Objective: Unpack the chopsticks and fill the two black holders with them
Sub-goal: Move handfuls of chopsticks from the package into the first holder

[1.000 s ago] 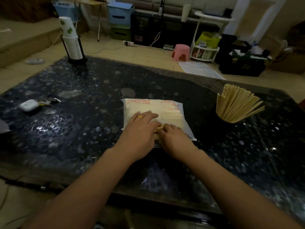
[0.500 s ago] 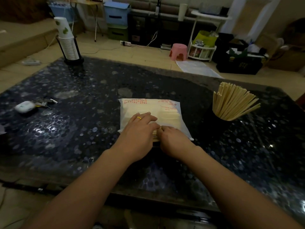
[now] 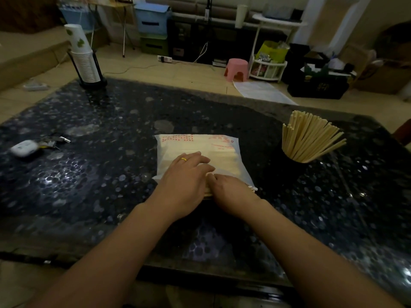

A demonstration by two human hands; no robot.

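A white plastic pack of chopsticks (image 3: 213,147) with red print lies flat in the middle of the dark table (image 3: 111,174). My left hand (image 3: 184,181), a ring on one finger, presses on the pack's near half with straight fingers. My right hand (image 3: 231,192) is curled at the pack's near open end and grips a bundle of chopsticks there; their pale tips (image 3: 252,188) poke out beside it. To the right stands one black holder (image 3: 289,161) with many chopsticks (image 3: 309,136) fanned out of it. I see no second holder.
A rack of stacked paper cups (image 3: 83,61) stands at the table's far left corner. A white earbud case (image 3: 23,147) and keys (image 3: 53,141) lie at the left edge. Beyond the table are a pink stool (image 3: 236,68), shelves and boxes on the floor.
Both hands stay on the pack's near end. Chopstick tips now show beside my right hand at the bag's mouth. The view has shifted slightly.
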